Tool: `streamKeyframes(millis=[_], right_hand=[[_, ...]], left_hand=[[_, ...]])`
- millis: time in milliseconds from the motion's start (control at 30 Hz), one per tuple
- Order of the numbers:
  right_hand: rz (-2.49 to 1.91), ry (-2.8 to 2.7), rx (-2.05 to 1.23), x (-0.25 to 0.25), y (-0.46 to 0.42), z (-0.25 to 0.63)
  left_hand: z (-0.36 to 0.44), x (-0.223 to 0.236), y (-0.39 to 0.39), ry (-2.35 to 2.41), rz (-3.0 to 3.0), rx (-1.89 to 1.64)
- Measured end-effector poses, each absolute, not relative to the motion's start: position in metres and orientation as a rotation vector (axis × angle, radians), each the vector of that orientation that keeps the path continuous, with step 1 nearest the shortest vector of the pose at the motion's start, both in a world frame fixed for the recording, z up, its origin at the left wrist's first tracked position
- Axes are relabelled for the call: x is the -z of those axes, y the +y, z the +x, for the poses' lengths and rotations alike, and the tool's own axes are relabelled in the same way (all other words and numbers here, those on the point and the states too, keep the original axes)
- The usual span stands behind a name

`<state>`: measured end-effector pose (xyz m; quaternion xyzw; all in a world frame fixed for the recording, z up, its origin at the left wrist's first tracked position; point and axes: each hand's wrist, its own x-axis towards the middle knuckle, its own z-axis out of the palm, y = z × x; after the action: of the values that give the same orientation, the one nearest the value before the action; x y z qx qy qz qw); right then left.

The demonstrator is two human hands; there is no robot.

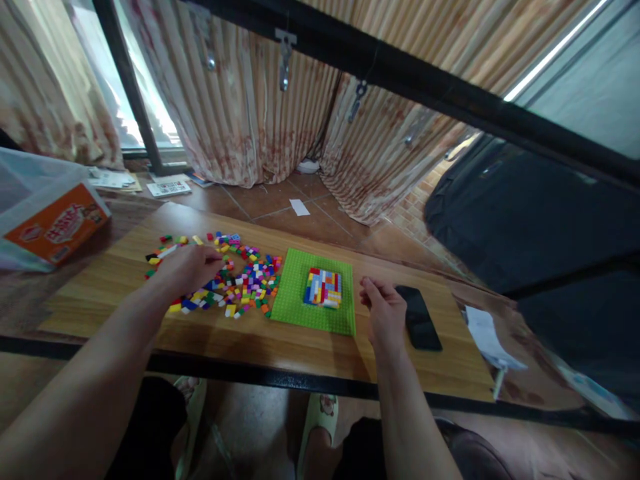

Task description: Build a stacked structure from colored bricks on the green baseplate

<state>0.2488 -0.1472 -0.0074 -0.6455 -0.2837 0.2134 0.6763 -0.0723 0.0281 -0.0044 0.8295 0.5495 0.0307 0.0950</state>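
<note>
Toy bricks, small, many-coloured, loosely scattered

Wooden board, loose multicoloured bricks scattered over its left half, green baseplate lying flat near the middle, dark phone lying farther right

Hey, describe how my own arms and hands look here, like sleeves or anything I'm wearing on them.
Your left forearm and right forearm show no sleeves, watch or bracelet. Your left hand and right hand are ungloved; small rings are hard to rule out.
</note>
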Motion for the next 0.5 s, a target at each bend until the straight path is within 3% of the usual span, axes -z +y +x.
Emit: streamKeyframes(millis=[333, 500], right_hand=[[-1.512, -1.593, -0.639, 0.018, -0.139, 0.14], [-1.703, -1.809, -0.511, 0.026, -0.132, 0.124]], left_hand=[[-0.067, -0.004, 0.017, 1.638, 2.421, -0.103], [-0.069, -0.005, 0.015, 1.618, 2.35, -0.182]])
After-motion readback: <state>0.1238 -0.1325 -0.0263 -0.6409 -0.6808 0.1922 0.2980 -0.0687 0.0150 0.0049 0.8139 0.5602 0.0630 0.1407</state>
